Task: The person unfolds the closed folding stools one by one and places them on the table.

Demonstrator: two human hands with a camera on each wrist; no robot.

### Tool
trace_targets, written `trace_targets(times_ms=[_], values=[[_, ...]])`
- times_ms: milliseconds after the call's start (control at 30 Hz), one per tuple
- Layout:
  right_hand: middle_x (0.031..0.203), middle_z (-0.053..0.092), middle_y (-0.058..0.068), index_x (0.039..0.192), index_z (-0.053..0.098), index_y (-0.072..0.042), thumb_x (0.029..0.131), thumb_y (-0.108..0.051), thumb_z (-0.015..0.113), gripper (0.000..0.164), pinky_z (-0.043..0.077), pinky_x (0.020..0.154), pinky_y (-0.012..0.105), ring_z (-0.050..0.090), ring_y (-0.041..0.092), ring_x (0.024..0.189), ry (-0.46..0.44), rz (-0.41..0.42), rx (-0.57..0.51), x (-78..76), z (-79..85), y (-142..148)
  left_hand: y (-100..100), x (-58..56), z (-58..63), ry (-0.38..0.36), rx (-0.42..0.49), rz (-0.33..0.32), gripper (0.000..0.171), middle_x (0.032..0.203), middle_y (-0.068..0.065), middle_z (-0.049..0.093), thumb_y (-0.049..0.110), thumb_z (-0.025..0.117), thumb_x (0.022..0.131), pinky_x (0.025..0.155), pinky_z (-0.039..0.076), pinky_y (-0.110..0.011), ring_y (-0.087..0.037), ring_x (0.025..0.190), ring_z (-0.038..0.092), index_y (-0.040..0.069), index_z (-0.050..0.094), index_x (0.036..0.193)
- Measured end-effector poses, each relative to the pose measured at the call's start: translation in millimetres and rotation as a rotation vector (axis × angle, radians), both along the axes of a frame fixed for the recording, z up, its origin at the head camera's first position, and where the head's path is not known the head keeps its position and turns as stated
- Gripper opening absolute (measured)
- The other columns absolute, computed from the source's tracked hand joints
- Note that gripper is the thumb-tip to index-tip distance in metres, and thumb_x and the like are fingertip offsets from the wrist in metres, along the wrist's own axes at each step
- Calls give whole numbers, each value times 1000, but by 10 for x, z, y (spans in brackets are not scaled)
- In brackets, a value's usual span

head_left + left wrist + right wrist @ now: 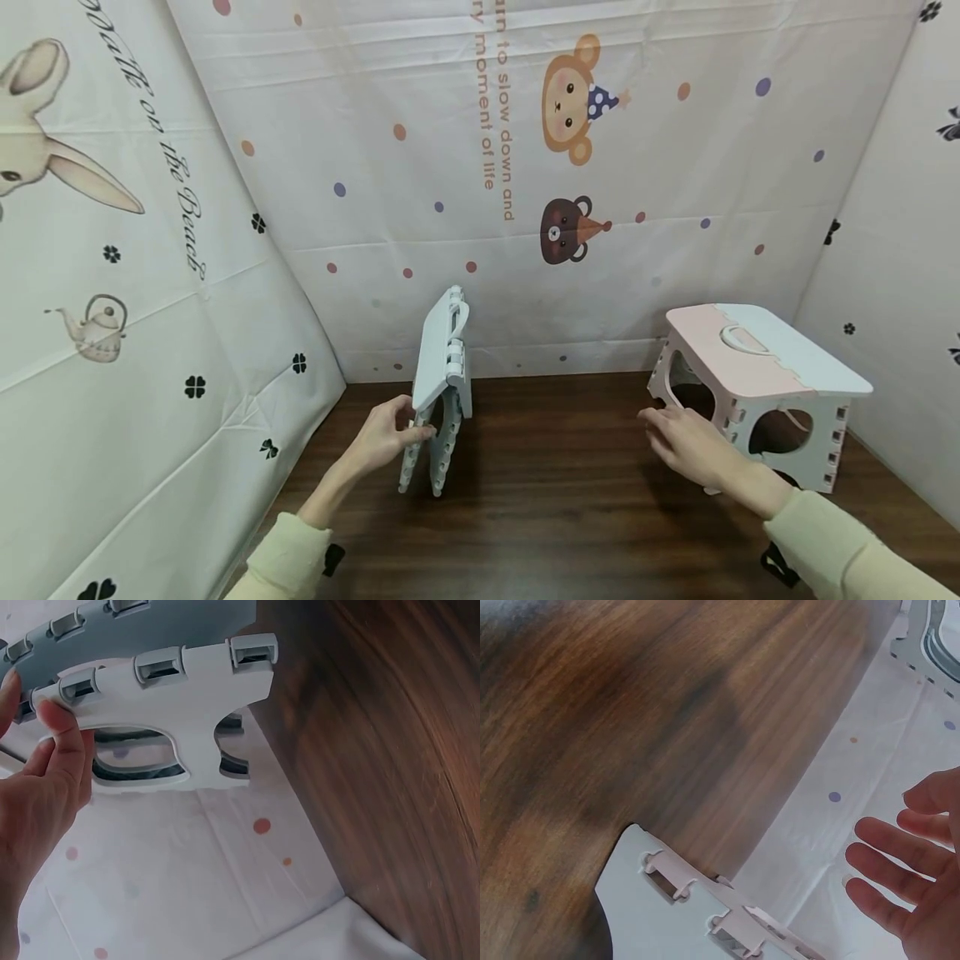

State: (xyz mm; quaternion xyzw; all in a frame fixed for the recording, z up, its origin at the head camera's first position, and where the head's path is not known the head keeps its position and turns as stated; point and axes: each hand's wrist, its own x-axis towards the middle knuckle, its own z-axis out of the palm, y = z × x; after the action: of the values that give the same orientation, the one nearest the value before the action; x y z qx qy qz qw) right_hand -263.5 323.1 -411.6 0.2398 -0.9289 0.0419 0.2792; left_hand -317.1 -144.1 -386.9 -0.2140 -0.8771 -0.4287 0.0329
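Note:
A pale blue-white folding stool (433, 358) stands partly folded at the left of the floor, its two leg panels close together. My left hand (384, 435) grips its near edge, the thumb on one side of a leg panel. In the left wrist view, fingers (64, 735) hold the end of the white leg panel (202, 697) beside its hinge loops. At the right, a pink and white folding stool (712, 350) stands unfolded. My right hand (686, 442) hovers beside it, holding nothing. The right wrist view shows that hand (911, 874) with its fingers apart and slightly bent.
Dark wood-grain flooring (555, 467) lies between the two stools. A white cloth backdrop (360, 100) with dots and cartoon animals rises behind, and a patterned cloth wall (150, 350) stands close on the left. Another wall (892, 275) borders the right.

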Motion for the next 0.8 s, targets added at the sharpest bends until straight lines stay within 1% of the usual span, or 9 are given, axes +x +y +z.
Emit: trace_targets(times_ms=[167,300,400,600,667,800], values=[[89,70,6,105,66,-3,84,-8,68,22,52,67,40,65,20,75,-30,-23,-7,-10,71,-18,118,11,-23,10,11,-7,36,88,-10,64,26,77,81,56,45,-24,-15,66,55,5,61,106],[92,70,10,106,67,0,85,-9,67,23,52,66,39,65,22,76,-36,-23,-12,-44,137,-26,219,21,-32,0,48,-18,37,90,-10,64,25,77,82,56,45,-24,-13,67,55,4,60,108],[96,70,13,107,67,1,86,-9,67,24,53,65,39,66,23,78,-29,-22,-24,-86,213,-30,298,27,-36,-10,86,-19,39,93,-11,64,23,77,82,57,46,-25,-14,69,55,4,60,111],[92,69,13,112,65,2,89,-12,63,27,50,60,36,63,19,72,-50,-36,-50,-194,462,-34,464,-10,-54,0,110,-24,37,91,-12,62,22,77,82,56,44,-24,-15,65,52,6,61,110],[92,70,13,112,64,3,90,-12,61,26,51,63,39,64,21,74,-60,-36,-67,-243,576,-53,525,-19,-54,10,117,-27,36,89,-11,62,23,78,81,57,46,-24,-14,66,54,7,61,108],[93,71,16,111,64,5,91,-9,58,24,53,71,46,66,29,81,-51,-11,-134,-349,829,-133,662,-28,-53,16,146,-40,37,91,-9,63,22,78,81,58,47,-23,-19,71,57,6,61,110]])
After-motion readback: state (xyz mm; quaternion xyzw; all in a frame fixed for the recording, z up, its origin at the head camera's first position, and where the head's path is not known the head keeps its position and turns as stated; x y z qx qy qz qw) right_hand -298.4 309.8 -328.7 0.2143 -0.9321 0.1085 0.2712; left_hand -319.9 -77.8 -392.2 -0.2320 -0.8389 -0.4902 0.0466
